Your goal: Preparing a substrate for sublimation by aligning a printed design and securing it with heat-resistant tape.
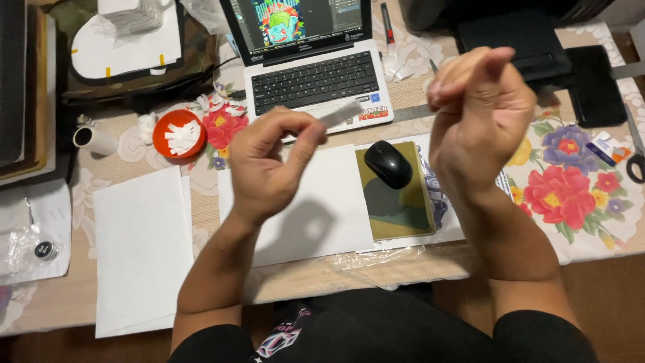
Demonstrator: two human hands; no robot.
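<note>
Where fingertips pinch: thin pale strip.

Both hands are raised above a crowded desk. Below the left hand, bare white paper offers open room. A second blank sheet lies free at the near left. An open laptop blocks the far middle. A black mouse on an olive pad sits between the hands. An orange bowl and a small roll crowd the left; scissors lie at the right edge, beyond the right hand.
</note>
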